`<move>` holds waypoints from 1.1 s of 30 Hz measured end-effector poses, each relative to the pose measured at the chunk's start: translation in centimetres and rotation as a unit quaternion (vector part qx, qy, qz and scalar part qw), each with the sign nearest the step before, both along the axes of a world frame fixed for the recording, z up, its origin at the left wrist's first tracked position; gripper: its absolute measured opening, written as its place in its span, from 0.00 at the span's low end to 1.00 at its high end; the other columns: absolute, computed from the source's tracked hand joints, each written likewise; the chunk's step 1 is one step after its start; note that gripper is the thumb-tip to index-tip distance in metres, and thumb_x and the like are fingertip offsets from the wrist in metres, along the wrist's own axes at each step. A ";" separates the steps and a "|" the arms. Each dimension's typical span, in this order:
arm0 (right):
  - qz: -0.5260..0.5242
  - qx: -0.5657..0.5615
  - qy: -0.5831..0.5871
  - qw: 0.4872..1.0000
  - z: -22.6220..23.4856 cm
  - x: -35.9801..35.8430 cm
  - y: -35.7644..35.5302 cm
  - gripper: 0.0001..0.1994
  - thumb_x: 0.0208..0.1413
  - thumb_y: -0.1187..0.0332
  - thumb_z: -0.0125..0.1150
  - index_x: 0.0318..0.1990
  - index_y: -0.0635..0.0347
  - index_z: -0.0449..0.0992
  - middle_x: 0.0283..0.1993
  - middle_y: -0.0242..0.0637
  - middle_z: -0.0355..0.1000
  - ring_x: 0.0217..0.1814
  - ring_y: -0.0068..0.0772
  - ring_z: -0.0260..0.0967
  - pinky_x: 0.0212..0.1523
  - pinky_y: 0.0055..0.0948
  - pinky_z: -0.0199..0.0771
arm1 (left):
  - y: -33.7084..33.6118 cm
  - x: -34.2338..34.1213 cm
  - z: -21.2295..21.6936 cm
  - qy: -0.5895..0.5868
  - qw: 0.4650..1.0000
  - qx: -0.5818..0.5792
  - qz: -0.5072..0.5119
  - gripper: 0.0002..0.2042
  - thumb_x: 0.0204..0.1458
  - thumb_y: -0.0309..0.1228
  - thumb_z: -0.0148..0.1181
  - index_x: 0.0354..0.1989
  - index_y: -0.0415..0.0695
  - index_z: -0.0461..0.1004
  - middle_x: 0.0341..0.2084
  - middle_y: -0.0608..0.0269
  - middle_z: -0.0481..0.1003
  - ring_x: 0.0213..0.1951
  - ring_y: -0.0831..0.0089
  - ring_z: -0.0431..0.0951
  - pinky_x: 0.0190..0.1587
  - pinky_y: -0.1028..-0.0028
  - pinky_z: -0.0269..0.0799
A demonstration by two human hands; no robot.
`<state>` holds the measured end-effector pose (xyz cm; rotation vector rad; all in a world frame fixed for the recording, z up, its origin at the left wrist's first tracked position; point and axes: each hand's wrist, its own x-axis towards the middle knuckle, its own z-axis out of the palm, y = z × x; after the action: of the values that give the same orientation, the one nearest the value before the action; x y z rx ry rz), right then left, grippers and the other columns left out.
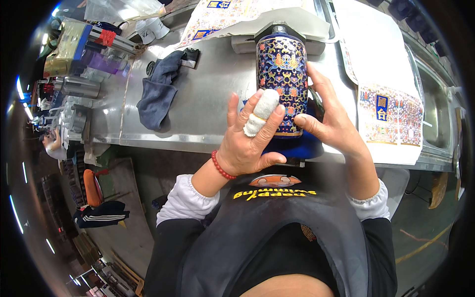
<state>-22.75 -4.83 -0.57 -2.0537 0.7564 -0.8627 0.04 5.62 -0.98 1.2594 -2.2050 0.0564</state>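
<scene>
A dark blue bottle [282,64] lies with its narrow neck pointing away from me, covered in a colourful floral pattern; its near end is plain glossy blue. My left hand [250,136], with a red bead bracelet, is over the bottle's lower left side. Its fingers are spread, and a white cloth wrap [262,113] covers one of them. My right hand [334,116] is at the bottle's right side, thumb against the pattern and index finger stretched along the edge. The other right fingers are partly hidden beside the bottle.
A dark grey cloth [159,91] lies on the metal table [208,109] to the left. Printed floral sheets [391,119] are at the right, before a metal sink [438,121]. More patterned sheets [217,24] lie at the back. White cups [152,30] stand far left.
</scene>
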 end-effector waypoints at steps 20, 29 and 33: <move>-0.004 -0.004 0.006 1.000 -0.5 0.1 0.2 0.47 0.63 0.42 0.60 0.77 0.66 0.49 0.77 0.57 0.51 0.80 0.52 0.48 0.77 0.44 0.49 | 2.0 -0.7 -1.8 -0.038 0.997 -0.044 0.041 0.43 0.62 0.69 0.39 0.71 0.43 0.67 0.69 0.47 0.65 0.76 0.44 0.50 0.75 0.40 0.26; -0.008 -0.015 -0.007 1.000 -0.6 0.3 0.2 0.44 0.61 0.52 0.65 0.76 0.65 0.51 0.74 0.56 0.55 0.79 0.55 0.50 0.77 0.45 0.49 | 2.5 -0.2 -1.7 0.126 0.990 0.010 0.057 0.42 0.64 0.67 0.39 0.68 0.41 0.70 0.67 0.46 0.69 0.76 0.44 0.51 0.75 0.40 0.24; -0.006 -0.013 -0.009 1.000 -0.6 0.2 0.3 0.43 0.61 0.53 0.66 0.76 0.65 0.51 0.74 0.56 0.55 0.79 0.55 0.50 0.77 0.45 0.49 | 2.7 -0.3 -1.9 0.054 0.997 -0.018 0.042 0.39 0.65 0.66 0.38 0.67 0.44 0.72 0.66 0.51 0.71 0.76 0.49 0.52 0.75 0.41 0.22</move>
<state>-22.50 -4.57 -1.15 -2.0631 0.7532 -0.9012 -0.31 8.31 -2.93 1.3036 -2.0503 0.0589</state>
